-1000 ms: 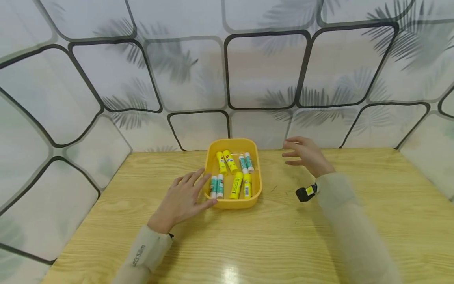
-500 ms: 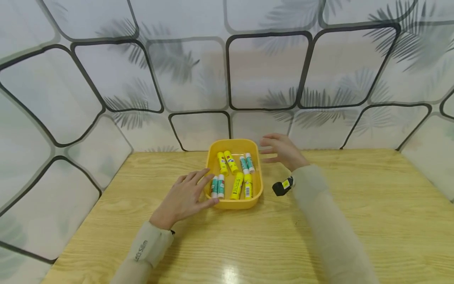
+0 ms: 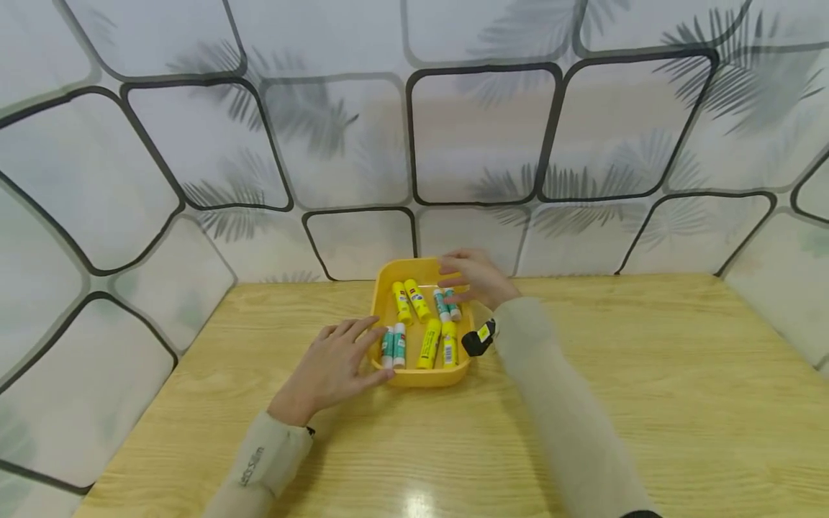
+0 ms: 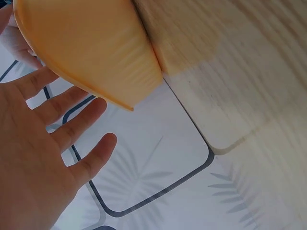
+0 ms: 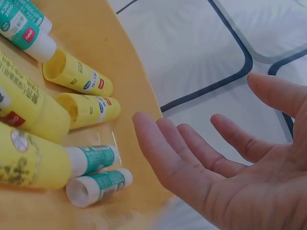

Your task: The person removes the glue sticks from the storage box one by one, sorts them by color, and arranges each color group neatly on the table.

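A yellow plastic tray [image 3: 427, 378] on the table holds several glue sticks in pairs. Two yellow glue sticks [image 3: 417, 299] lie at its back left, two teal-and-white ones [image 3: 441, 306] at the back right. Along the front are another teal-and-white pair [image 3: 399, 347] and two more yellow sticks [image 3: 429, 344]. My left hand [image 3: 329, 368] is at the tray's left side, fingers spread and fingertips right at the rim. Over the back right corner, my right hand [image 3: 481, 279] holds nothing. The right wrist view shows its fingers relaxed above the teal-and-white sticks [image 5: 110, 182].
The wooden table [image 3: 648, 374] stretches out around the tray. A pale wall covering [image 3: 479, 144] with dark outlines and leaf prints rises close behind the tray. A small black device [image 3: 478, 341] sits on the right wrist, overlapping the tray's right rim.
My right hand has moved left from beside the tray to over its back right corner. The left hand has stayed at the left rim, and the glue sticks lie as before.
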Demonstrator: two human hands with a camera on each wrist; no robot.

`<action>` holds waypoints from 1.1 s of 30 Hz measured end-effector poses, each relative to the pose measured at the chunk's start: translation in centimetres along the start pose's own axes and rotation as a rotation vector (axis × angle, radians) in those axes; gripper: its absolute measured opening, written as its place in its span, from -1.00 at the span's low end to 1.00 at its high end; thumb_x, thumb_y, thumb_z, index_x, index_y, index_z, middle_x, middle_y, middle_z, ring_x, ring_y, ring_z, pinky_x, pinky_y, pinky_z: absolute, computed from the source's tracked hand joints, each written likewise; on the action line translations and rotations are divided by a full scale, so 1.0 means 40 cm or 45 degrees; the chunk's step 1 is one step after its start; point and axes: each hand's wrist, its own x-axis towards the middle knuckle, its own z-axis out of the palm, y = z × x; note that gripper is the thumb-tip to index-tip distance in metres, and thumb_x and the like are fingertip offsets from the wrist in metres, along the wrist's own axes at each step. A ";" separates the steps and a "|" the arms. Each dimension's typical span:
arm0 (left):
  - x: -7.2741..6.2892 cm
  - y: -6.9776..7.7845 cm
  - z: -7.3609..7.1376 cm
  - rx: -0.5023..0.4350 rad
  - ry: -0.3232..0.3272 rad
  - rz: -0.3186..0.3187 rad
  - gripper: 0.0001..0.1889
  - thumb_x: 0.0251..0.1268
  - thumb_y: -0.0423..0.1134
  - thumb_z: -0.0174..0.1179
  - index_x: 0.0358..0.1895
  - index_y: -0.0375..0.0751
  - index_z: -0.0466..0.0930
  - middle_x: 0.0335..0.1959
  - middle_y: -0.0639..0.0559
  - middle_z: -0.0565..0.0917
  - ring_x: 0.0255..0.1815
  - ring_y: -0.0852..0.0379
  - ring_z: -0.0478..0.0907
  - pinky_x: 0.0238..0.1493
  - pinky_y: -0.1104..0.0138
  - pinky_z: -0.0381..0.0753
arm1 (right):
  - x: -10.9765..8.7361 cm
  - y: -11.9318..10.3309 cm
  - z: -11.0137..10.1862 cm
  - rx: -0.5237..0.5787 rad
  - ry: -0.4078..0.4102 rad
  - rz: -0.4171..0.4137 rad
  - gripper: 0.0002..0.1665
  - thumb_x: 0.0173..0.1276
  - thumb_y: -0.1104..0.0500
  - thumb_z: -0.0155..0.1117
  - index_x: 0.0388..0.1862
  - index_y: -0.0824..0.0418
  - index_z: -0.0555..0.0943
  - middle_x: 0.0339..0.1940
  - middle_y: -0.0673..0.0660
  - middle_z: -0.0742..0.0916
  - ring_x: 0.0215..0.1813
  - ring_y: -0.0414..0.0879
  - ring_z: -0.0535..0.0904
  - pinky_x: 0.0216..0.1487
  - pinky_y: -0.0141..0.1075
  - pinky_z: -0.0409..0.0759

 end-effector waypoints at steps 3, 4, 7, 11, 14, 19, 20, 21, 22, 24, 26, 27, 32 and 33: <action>-0.004 -0.001 0.001 0.013 0.009 0.013 -0.24 0.34 0.35 0.13 0.35 -0.18 0.52 0.40 -0.17 0.47 0.32 -0.21 0.45 0.21 -0.18 0.46 | 0.010 0.003 0.012 0.007 -0.004 0.027 -0.41 0.61 0.07 0.12 0.46 0.32 0.31 0.40 0.38 0.43 0.32 0.27 0.47 0.20 0.10 0.57; -0.004 -0.002 0.002 0.023 0.014 0.021 -0.24 0.34 0.35 0.14 0.35 -0.18 0.52 0.40 -0.17 0.47 0.31 -0.20 0.45 0.20 -0.17 0.47 | 0.012 0.002 0.015 0.006 -0.004 0.034 -0.42 0.61 0.07 0.13 0.46 0.32 0.31 0.40 0.39 0.43 0.31 0.27 0.48 0.20 0.10 0.58; -0.004 -0.003 0.002 0.034 0.032 0.035 -0.25 0.32 0.35 0.16 0.31 -0.20 0.55 0.39 -0.18 0.47 0.31 -0.20 0.45 0.18 -0.17 0.49 | 0.018 0.003 0.021 -0.007 -0.005 0.045 -0.42 0.60 0.09 0.13 0.45 0.32 0.31 0.39 0.39 0.44 0.30 0.27 0.48 0.17 0.08 0.60; -0.006 -0.006 0.000 0.028 0.055 0.024 -0.29 0.29 0.35 0.20 0.23 -0.18 0.58 0.38 -0.19 0.48 0.29 -0.22 0.47 0.14 -0.18 0.52 | 0.024 0.002 0.030 -0.024 -0.008 0.054 -0.42 0.61 0.09 0.12 0.45 0.34 0.30 0.39 0.40 0.43 0.31 0.29 0.47 0.15 0.07 0.62; -0.010 -0.012 0.001 0.021 0.066 0.007 -0.33 0.29 0.34 0.19 0.18 -0.16 0.61 0.38 -0.18 0.48 0.28 -0.20 0.48 0.11 -0.17 0.53 | 0.027 0.001 0.034 -0.022 -0.009 0.070 -0.43 0.61 0.10 0.12 0.44 0.35 0.30 0.40 0.41 0.41 0.33 0.31 0.45 0.16 0.09 0.61; -0.006 -0.021 -0.002 0.020 0.080 0.017 -0.38 0.30 0.33 0.19 0.11 -0.15 0.62 0.36 -0.19 0.50 0.26 -0.19 0.49 0.06 -0.15 0.56 | 0.041 -0.004 0.034 -0.006 -0.008 0.098 -0.44 0.61 0.10 0.12 0.43 0.36 0.31 0.41 0.42 0.38 0.34 0.32 0.43 0.18 0.11 0.59; -0.003 -0.022 -0.003 0.021 0.085 0.022 -0.38 0.30 0.33 0.20 0.09 -0.15 0.62 0.36 -0.19 0.51 0.25 -0.19 0.49 0.05 -0.15 0.57 | 0.045 -0.006 0.033 -0.006 -0.008 0.098 -0.43 0.61 0.10 0.12 0.42 0.36 0.31 0.41 0.42 0.38 0.34 0.33 0.43 0.19 0.12 0.58; 0.000 -0.022 -0.005 0.023 0.088 0.025 -0.39 0.30 0.33 0.20 0.08 -0.15 0.62 0.35 -0.20 0.51 0.25 -0.19 0.49 0.05 -0.15 0.57 | 0.049 -0.007 0.032 -0.006 -0.009 0.097 -0.43 0.60 0.09 0.13 0.42 0.37 0.31 0.41 0.42 0.38 0.34 0.33 0.43 0.19 0.13 0.57; 0.003 -0.023 -0.006 0.025 0.091 0.025 -0.39 0.30 0.33 0.20 0.07 -0.15 0.62 0.35 -0.20 0.52 0.25 -0.18 0.49 0.04 -0.15 0.57 | 0.053 -0.008 0.032 -0.007 -0.010 0.096 -0.43 0.60 0.09 0.13 0.42 0.37 0.30 0.41 0.42 0.38 0.34 0.33 0.43 0.20 0.14 0.57; 0.006 -0.023 -0.008 0.024 0.088 0.021 -0.40 0.30 0.33 0.20 0.06 -0.15 0.62 0.34 -0.19 0.52 0.25 -0.18 0.49 0.04 -0.14 0.57 | 0.062 -0.007 0.033 -0.023 -0.007 0.096 -0.43 0.59 0.08 0.13 0.41 0.37 0.30 0.39 0.43 0.40 0.31 0.34 0.46 0.19 0.14 0.57; 0.006 -0.021 -0.009 0.021 0.075 0.016 -0.39 0.30 0.33 0.19 0.07 -0.15 0.62 0.34 -0.18 0.52 0.27 -0.17 0.48 0.05 -0.14 0.57 | 0.069 -0.003 0.038 -0.053 0.002 0.111 -0.42 0.59 0.07 0.14 0.41 0.36 0.31 0.37 0.42 0.43 0.29 0.34 0.48 0.17 0.13 0.59; 0.005 -0.021 -0.009 0.021 0.067 0.013 -0.38 0.31 0.33 0.18 0.08 -0.16 0.61 0.34 -0.18 0.52 0.27 -0.17 0.48 0.05 -0.14 0.57 | 0.072 0.000 0.041 -0.065 0.002 0.123 -0.41 0.59 0.07 0.14 0.43 0.35 0.29 0.37 0.42 0.44 0.29 0.34 0.49 0.16 0.12 0.60; -0.006 -0.019 -0.004 0.011 0.055 -0.003 -0.36 0.31 0.33 0.18 0.12 -0.18 0.61 0.34 -0.16 0.53 0.26 -0.16 0.50 0.02 -0.11 0.59 | 0.075 0.016 0.055 -0.100 -0.004 0.174 -0.33 0.59 0.04 0.16 0.48 0.34 0.22 0.38 0.40 0.45 0.31 0.33 0.48 0.13 0.09 0.63; -0.008 -0.019 -0.003 0.007 0.059 -0.006 -0.36 0.31 0.33 0.19 0.12 -0.18 0.60 0.34 -0.15 0.53 0.26 -0.16 0.51 0.01 -0.11 0.60 | 0.075 0.018 0.056 -0.101 -0.007 0.174 -0.32 0.58 0.04 0.16 0.49 0.34 0.21 0.38 0.40 0.45 0.32 0.33 0.48 0.13 0.09 0.63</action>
